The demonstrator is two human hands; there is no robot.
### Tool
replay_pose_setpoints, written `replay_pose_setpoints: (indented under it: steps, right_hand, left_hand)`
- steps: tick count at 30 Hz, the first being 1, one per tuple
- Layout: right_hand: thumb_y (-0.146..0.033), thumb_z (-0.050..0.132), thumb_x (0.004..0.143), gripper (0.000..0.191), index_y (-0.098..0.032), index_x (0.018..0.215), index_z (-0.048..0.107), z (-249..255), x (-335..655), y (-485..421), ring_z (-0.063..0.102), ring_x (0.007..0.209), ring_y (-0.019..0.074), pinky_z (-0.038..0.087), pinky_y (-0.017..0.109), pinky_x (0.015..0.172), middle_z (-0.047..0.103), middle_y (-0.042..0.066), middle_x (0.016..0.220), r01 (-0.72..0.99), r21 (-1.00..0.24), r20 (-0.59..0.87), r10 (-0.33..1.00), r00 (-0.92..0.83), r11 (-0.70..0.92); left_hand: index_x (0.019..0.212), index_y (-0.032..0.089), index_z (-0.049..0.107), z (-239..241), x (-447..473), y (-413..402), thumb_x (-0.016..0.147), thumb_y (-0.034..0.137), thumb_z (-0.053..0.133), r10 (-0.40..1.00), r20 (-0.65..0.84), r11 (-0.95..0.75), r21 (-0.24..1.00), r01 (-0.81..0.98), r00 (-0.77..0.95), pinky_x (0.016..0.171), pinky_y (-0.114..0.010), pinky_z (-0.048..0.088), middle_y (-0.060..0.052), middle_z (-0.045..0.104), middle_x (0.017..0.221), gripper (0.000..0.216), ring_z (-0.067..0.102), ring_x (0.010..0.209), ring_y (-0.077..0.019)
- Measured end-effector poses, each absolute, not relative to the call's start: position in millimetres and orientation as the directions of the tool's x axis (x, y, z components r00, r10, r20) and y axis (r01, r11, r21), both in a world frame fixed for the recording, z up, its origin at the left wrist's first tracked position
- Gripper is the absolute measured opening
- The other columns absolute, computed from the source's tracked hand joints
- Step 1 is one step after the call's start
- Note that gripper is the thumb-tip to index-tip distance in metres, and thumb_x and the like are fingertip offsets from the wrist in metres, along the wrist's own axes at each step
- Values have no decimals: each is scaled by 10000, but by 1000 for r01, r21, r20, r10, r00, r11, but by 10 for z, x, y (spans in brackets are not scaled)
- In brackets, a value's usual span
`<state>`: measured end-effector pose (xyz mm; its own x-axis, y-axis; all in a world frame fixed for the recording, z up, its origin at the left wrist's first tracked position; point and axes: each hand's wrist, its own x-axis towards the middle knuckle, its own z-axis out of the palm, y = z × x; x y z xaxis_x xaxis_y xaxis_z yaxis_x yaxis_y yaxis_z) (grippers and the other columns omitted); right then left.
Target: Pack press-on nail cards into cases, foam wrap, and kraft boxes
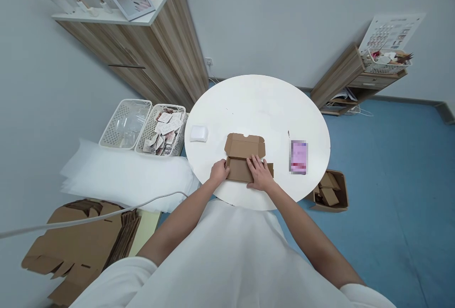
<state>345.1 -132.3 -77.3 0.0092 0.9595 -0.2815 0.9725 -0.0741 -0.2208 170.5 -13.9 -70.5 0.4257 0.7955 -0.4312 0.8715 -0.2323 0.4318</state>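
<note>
Left hand (219,172) is pinching a cardboard mailer box (239,169) at left, prolly steadying it; right hand (261,175) is lying spread across it.

Cool, even light brightens your view; its source is out of sight. The round white table (258,102) glows palest, and your white shirt (245,256) shows only faint folds. Soft shadows edge your left hand (219,171), your right hand (261,175) and the cardboard box (245,148), all fairly sharp. Wide-angle distortion tilts the wooden cabinet (172,38) outward. Coarse pixel blocks cover a purple packet (299,157).
</note>
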Motion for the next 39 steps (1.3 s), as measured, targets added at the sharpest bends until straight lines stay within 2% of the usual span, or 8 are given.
replay_pose_setpoints:
  steps: [6,10,14,19,27,32,36,39]
  right_hand:
    - [-536,637,598,1090,-165,1408,9,-748,3433,-1329,-4,1355,301,31,512,1055,73,149,1476,969,-225,-263,964,40,-102]
    - [-526,638,599,1087,-158,1407,10,-750,3439,-1326,3,1354,300,49,512,1055,82,148,1474,969,-223,-255,966,48,-107]
    - [-527,634,596,1091,-157,1406,5,-753,3454,-1318,4,1353,298,56,518,1053,95,145,1473,970,-220,-253,966,45,-103]
    - [-518,635,601,1089,-154,1406,-1,-722,3465,-1317,24,1353,295,51,519,1054,107,145,1471,974,-207,-252,967,41,-95]
    - [-510,656,592,1115,-157,1406,-19,-714,3473,-1291,26,1354,292,44,523,1054,107,144,1470,977,-188,-266,963,51,-104]
    - [-538,648,592,1105,-177,1408,-3,-659,3491,-1333,8,1356,293,29,521,1055,82,132,1477,966,-227,-268,962,58,-121]
    - [-590,534,676,977,-184,1407,29,-650,3591,-1555,-29,1350,332,85,566,1029,2,133,1482,879,-292,-210,922,326,-377]
    - [-513,465,749,857,-149,1407,55,-720,3686,-1745,234,1304,326,288,502,984,170,175,1445,560,-512,-249,736,630,-652]
  left_hand:
    - [902,186,567,-713,1725,-148,758,190,455,799,-411,-249,437,864,438,608,-256,391,-49,638,830,182,581,750,-179]
    - [981,172,553,-724,1681,-195,792,293,443,787,-386,-271,486,831,482,666,-270,414,-63,622,885,249,577,809,-185]
    - [1288,152,341,-671,1559,-239,682,571,539,779,-251,-395,517,760,575,840,-333,397,-136,450,1240,763,464,1092,-248]
    - [1369,200,231,-547,1516,-170,381,682,681,621,-198,-684,335,648,758,976,-473,224,-165,217,1410,1187,257,1229,-373]
    - [1398,170,187,-462,1735,-36,402,651,688,478,-218,-844,155,514,851,1039,-506,10,-143,124,1467,1214,80,1309,-387]
    - [1399,171,192,-492,1770,19,436,601,705,435,-271,-854,178,488,859,1037,-532,-59,-140,241,1436,1173,3,1331,-376]
    - [1387,192,223,-505,1770,28,419,558,739,458,-269,-820,240,520,847,1043,-532,-34,-140,281,1418,1156,4,1333,-378]
    - [1381,193,238,-495,1774,10,415,536,752,471,-263,-804,265,532,842,1043,-535,-30,-142,287,1414,1146,26,1331,-380]
